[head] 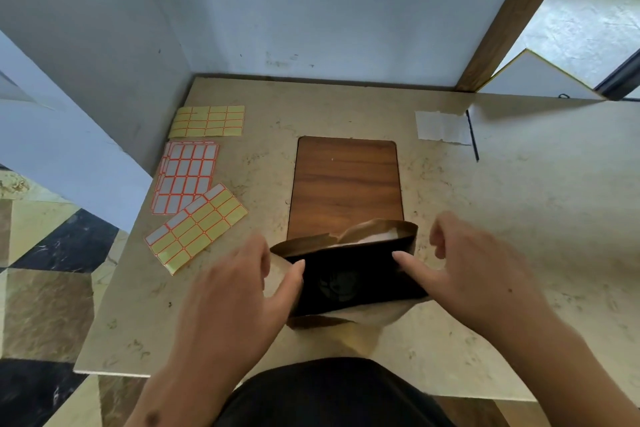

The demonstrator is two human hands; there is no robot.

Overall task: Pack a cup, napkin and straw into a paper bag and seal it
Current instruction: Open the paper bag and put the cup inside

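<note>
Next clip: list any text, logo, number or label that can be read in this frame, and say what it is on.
No text can be read in this frame.
Paper bag: a faint round emblem on its black band, too dark and blurred to read.
Label sheets: all blank, white or yellow cells with orange borders.
White paper at the far right: no print visible.
</note>
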